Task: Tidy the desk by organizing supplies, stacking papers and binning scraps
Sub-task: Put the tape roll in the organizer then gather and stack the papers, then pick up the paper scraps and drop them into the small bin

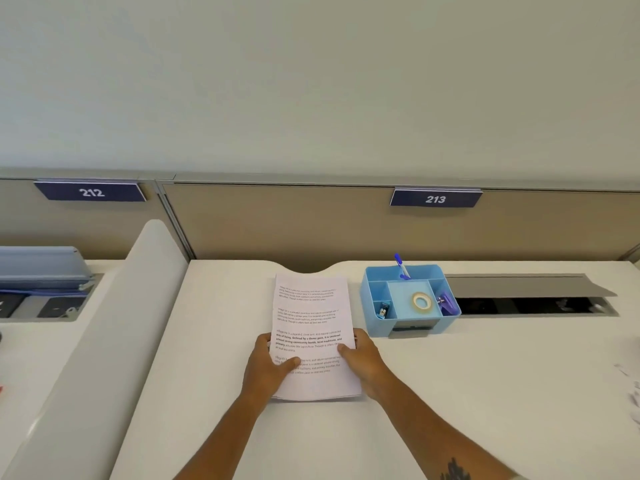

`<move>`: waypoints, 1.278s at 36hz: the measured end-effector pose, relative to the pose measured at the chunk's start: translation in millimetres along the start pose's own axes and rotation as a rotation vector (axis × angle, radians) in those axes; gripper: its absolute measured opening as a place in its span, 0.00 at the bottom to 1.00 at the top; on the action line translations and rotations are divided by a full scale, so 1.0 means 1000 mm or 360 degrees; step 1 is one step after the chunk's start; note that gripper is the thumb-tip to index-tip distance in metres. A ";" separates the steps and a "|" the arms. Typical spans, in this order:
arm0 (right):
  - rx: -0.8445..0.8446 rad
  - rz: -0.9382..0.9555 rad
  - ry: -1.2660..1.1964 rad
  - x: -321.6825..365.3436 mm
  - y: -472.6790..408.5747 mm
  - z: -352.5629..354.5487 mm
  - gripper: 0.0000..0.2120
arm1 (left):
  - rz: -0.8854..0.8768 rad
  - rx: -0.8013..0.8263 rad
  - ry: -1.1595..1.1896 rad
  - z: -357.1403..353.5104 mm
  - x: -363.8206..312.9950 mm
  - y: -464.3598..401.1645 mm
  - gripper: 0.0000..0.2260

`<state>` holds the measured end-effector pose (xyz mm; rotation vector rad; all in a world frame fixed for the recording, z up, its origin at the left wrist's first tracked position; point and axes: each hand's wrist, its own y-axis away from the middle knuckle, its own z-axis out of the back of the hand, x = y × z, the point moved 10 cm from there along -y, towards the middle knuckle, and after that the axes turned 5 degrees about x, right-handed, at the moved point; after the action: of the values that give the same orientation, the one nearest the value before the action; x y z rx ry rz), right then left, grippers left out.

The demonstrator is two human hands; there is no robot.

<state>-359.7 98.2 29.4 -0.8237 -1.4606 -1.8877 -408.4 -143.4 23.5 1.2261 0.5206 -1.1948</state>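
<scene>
One head-worn wide view looks forward and down, close over the white desk [214,341], facing the partition wall [277,223].

White desk [450,393] carries a stack of printed papers [311,306] near its back edge. Blue desk organizer [410,325] sits just right of it. Paper scraps [633,396] at right edge.

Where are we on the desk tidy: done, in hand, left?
Done, by the look of it: the blue organizer holds a pen, tape roll, a purple item and a small clip.
In hand: the left hand and right hand grip the paper stack by its sides, flat on the desk.
Left: what look like paper scraps at the right edge.
</scene>
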 end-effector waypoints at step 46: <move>-0.0360 0.0300 0.0898 -0.050 0.041 0.025 0.34 | -0.0200 -0.0046 -0.0632 -0.020 0.023 0.066 0.41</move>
<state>-294.1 119.0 19.8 -0.4467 -0.8108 -1.9481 -335.2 -142.2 25.9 0.9086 0.3193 -1.4889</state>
